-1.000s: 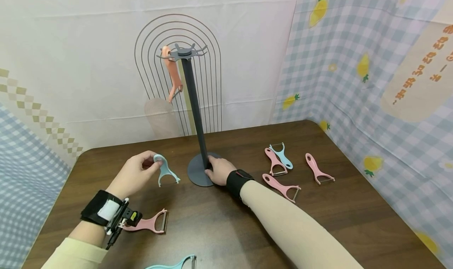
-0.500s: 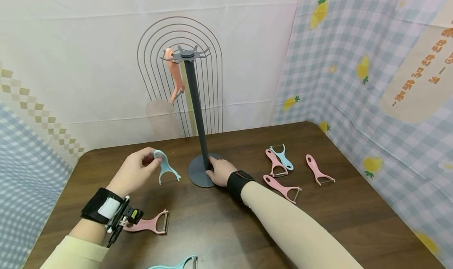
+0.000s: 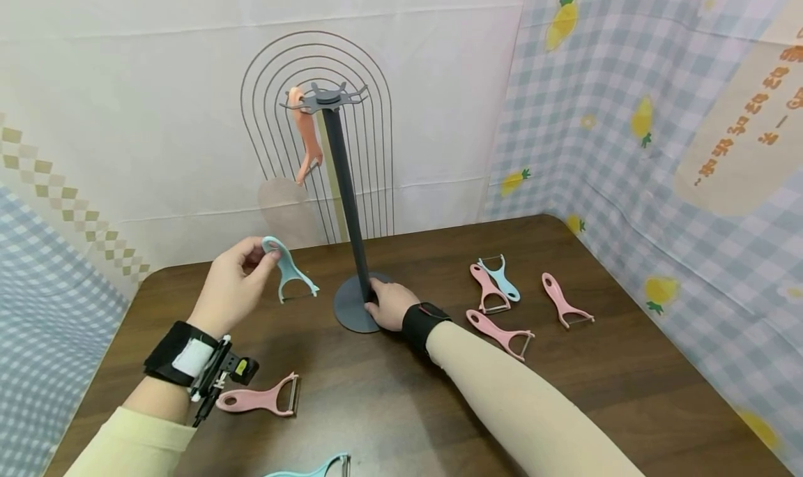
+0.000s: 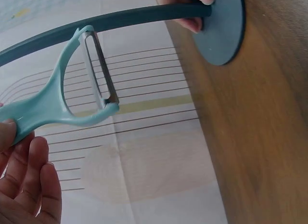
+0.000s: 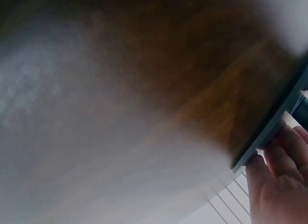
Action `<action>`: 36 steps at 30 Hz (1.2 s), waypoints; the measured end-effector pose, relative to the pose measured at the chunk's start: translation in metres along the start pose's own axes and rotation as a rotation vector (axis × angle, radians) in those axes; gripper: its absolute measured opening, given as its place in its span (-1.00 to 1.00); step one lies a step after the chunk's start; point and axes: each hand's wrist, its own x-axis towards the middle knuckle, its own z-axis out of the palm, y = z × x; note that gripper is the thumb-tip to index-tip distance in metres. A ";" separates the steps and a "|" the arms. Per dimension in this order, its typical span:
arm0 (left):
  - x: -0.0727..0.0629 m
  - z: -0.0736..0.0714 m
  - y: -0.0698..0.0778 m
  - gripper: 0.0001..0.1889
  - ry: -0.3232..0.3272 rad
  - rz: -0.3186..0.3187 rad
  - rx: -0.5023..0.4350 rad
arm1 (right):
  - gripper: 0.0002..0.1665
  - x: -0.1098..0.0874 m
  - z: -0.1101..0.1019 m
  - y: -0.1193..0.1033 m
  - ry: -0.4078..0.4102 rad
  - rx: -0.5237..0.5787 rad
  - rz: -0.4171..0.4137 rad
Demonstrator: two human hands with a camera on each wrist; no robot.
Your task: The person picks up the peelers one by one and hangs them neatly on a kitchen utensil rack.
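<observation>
Held blue peeler: higher than in the earlier frame, aloft left of the stand.
Left hand: pinching its handle (blade hanging downward).
Right hand: grasping the stand at its base.
Base: best held firm, fingers clear of the blade.

Free air separates the left hand, holding its blue peeler, from the pole standing to its right. Up and right of that hand, an orange peeler occupies the left of the stand's head; I see its right side unobstructed. The right hand and forearm bar low passage right of the base. A pink peeler lies lower, near the left wrist.
</observation>
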 end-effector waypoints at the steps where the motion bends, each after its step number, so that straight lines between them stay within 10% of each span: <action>1: 0.000 0.000 0.001 -0.81 0.006 0.004 -0.003 | -0.35 -0.001 0.001 0.001 -0.003 0.003 0.002; 9: 0.013 0.000 0.013 -0.79 0.040 0.027 -0.064 | -0.37 -0.004 0.004 0.007 0.002 0.005 0.010; 25: 0.084 -0.041 0.099 -0.78 0.303 0.226 -0.183 | -0.33 0.000 0.002 0.003 0.006 0.007 0.004; 36: 0.106 -0.048 0.112 -0.72 0.288 0.147 -0.205 | -0.33 0.002 0.001 -0.001 0.001 0.016 0.013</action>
